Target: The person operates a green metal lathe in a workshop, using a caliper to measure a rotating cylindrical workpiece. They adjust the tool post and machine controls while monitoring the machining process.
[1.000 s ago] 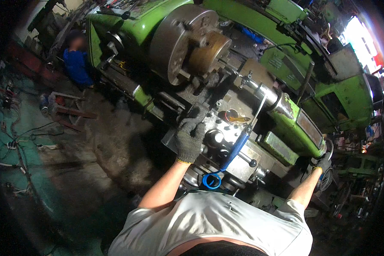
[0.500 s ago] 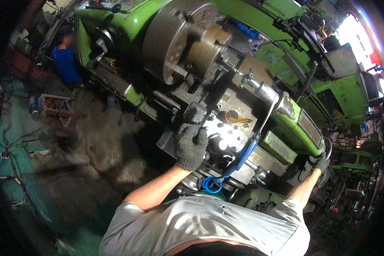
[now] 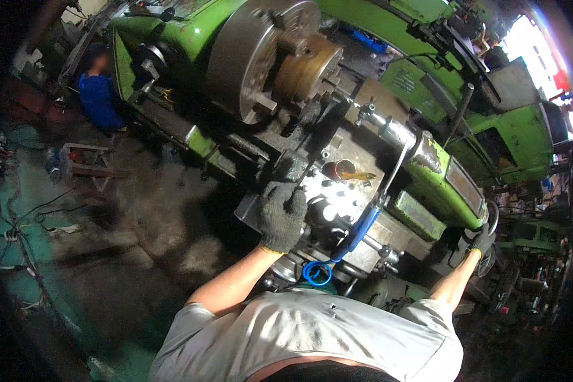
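Observation:
A green lathe fills the middle of the view. Its big steel chuck grips a brownish cylindrical workpiece. From the right, the tailstock points its bright steel quill at the workpiece. My left hand, in a dark knitted glove, has its fingers curled at a dark metal block on the carriage; what lies under them is hidden. My right hand, gloved too, is closed round the rim of the tailstock handwheel at the far right.
A blue air gun with a coiled blue hose hangs in front of the carriage. A round tin with a yellow-handled brush lies on the carriage. A person in blue is at the far left, beyond a metal stand.
The chuck and workpiece have turned: a notch seen at the workpiece's end is no longer there, and a hole shows on its side. My right hand has shifted slightly upward at the handwheel.

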A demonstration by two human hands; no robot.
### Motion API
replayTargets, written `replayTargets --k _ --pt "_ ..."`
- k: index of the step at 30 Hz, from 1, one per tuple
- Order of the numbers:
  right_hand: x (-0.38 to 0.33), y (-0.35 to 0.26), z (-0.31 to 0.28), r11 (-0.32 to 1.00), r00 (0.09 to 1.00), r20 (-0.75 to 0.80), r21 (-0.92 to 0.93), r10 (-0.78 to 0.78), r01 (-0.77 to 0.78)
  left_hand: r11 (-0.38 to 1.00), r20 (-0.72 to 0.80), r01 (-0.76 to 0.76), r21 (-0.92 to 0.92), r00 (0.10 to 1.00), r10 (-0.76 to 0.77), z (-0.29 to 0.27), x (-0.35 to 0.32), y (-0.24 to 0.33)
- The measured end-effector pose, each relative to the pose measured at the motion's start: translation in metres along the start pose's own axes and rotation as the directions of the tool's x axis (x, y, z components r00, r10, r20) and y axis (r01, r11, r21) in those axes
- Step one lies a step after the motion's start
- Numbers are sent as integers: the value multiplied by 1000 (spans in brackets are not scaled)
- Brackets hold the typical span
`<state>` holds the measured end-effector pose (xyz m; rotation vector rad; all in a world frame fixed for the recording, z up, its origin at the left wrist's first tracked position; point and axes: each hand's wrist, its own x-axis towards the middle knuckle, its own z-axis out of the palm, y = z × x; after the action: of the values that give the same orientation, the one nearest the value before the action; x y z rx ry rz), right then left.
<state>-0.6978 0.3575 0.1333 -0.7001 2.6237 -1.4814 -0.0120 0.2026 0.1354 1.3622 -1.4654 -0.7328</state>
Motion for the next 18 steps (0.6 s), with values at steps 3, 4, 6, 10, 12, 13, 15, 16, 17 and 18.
replayTargets --k 3,4,6,10,12,13,15,16,17,18 --pt "22 29 -17 987 985 76 -30 157 -156 999 -32 -6 -39 999 4 -2 0 -9" --pt "29 24 -16 981 977 90 -22 195 -193 998 -15 -31 -50 999 31 -3 -2 -9" --pt "7 -17 31 954 966 71 188 -248 231 997 -67 -80 -10 995 79 -1 -4 -10" --pt "-1 -48 30 810 809 -49 -72 -586 582 979 -230 -182 -91 960 157 7 1 -11" --pt "-15 -56 47 807 798 -130 -164 -588 568 995 -193 -96 -31 977 88 9 -2 -13" --pt "-30 -63 55 807 791 -166 -171 -589 565 991 -242 -129 27 961 132 8 0 -12" --pt "-67 -72 68 805 777 -211 -175 -593 567 989 -288 -138 51 946 147 7 -1 -13" --pt "-85 -80 73 803 773 -216 -175 -596 570 996 -144 -68 56 987 75 6 -3 -25" --pt "-112 -72 77 814 779 -235 -185 -581 551 992 -163 -80 96 982 95 0 -3 -17" --pt "-134 -69 77 819 782 -244 -195 -574 540 989 -189 -89 116 976 109 -14 -1 -3"
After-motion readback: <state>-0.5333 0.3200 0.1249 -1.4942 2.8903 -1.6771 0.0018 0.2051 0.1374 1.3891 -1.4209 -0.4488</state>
